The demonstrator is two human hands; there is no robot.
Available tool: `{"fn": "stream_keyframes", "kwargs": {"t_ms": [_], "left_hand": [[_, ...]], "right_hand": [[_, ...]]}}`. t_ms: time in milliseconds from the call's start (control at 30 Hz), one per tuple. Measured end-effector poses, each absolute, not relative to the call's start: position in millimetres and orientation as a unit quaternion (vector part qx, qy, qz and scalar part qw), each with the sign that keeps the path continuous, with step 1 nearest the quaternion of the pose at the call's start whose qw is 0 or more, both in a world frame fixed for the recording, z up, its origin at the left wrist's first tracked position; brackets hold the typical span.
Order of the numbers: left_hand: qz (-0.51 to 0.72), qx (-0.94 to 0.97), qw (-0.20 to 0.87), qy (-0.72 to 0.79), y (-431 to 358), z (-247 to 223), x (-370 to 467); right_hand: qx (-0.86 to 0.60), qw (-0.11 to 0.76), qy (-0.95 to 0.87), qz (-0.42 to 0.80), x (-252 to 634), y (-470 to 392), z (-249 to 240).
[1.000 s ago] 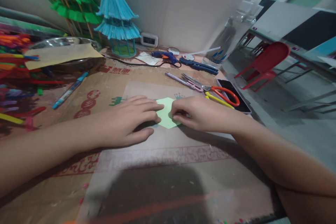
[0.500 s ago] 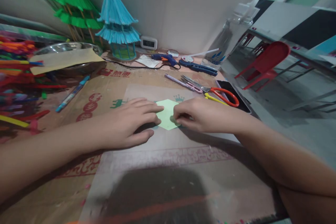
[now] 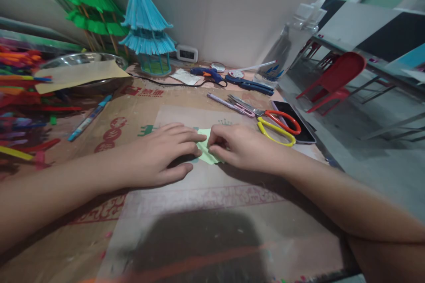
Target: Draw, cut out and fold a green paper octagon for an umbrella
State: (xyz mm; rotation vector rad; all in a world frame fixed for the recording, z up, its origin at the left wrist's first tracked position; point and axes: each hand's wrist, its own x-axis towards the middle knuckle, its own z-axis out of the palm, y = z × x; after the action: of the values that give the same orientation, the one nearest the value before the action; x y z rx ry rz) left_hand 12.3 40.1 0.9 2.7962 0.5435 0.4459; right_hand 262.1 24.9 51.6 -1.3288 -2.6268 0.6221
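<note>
A small piece of light green paper (image 3: 204, 147) lies between my hands on a translucent sheet; its surface now looks creased, and its right part is covered by fingers. My left hand (image 3: 172, 148) rests palm down with fingers spread, the fingertips pressing the paper's left edge. From the right, my right hand (image 3: 229, 143) curls over the paper, thumb and fingertips pinched together at its middle. The exact grip under those fingers is partly hidden.
Scissors (image 3: 279, 124), a purple pen (image 3: 222, 102) and a phone (image 3: 295, 121) lie beyond my right hand. Behind are a glue gun (image 3: 207, 73), a blue stapler-like tool (image 3: 249, 84), a bottle (image 3: 282, 48) and a blue pagoda model (image 3: 148, 31). Colourful fuzzy sticks (image 3: 20, 110) crowd the left.
My right hand has moved left, from the paper's right edge to its middle. The paper, flat and six-sided before, now shows creases. My left hand has stayed nearly still.
</note>
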Motion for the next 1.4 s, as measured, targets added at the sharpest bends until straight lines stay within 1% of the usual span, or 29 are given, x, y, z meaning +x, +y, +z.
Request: {"fn": "stream_keyframes", "kwargs": {"t_ms": [100,267,433,533,600,700,800,867,900,933,1000,1033,1100,1233,1300,1400], "left_hand": [[0.160,0.962,0.123,0.182,40,-1,11],[0.196,0.959,0.097,0.179,40,-4,8],[0.219,0.953,0.103,0.182,40,-2,7],[0.207,0.955,0.095,0.188,40,-3,8],[0.192,0.959,0.091,0.187,41,-3,8],[0.177,0.961,0.105,0.187,42,-3,9],[0.166,0.960,0.116,0.194,43,-2,11],[0.160,0.960,0.113,0.200,42,-1,12],[0.158,0.960,0.111,0.201,42,-1,12],[0.157,0.961,0.108,0.201,41,-1,12],[0.154,0.963,0.104,0.194,40,0,10],[0.154,0.964,0.102,0.192,40,0,9],[0.155,0.964,0.102,0.193,43,1,9],[0.148,0.945,0.119,0.267,52,3,31],[0.110,0.935,0.129,0.310,51,4,49],[0.080,0.942,0.132,0.298,33,7,70]], "right_hand": [[-0.455,0.069,-0.865,0.199,264,29,52],[-0.506,0.094,-0.849,0.119,272,43,42],[-0.455,0.142,-0.859,0.187,269,37,41],[-0.461,0.160,-0.851,0.195,267,35,40],[-0.470,0.159,-0.841,0.216,267,36,38],[-0.441,0.131,-0.853,0.246,268,39,37],[-0.420,0.121,-0.878,0.193,271,44,35],[-0.449,0.155,-0.865,0.159,275,52,30],[-0.472,0.186,-0.845,0.170,278,57,26],[-0.489,0.232,-0.815,0.206,281,62,23],[-0.487,0.320,-0.734,0.348,286,72,14],[-0.471,0.345,-0.696,0.419,287,77,10],[-0.452,0.375,-0.642,0.493,288,83,3],[-0.450,0.384,-0.608,0.530,285,89,-3],[-0.450,0.391,-0.605,0.528,284,91,-4],[-0.460,0.393,-0.603,0.519,283,94,-5]]}}
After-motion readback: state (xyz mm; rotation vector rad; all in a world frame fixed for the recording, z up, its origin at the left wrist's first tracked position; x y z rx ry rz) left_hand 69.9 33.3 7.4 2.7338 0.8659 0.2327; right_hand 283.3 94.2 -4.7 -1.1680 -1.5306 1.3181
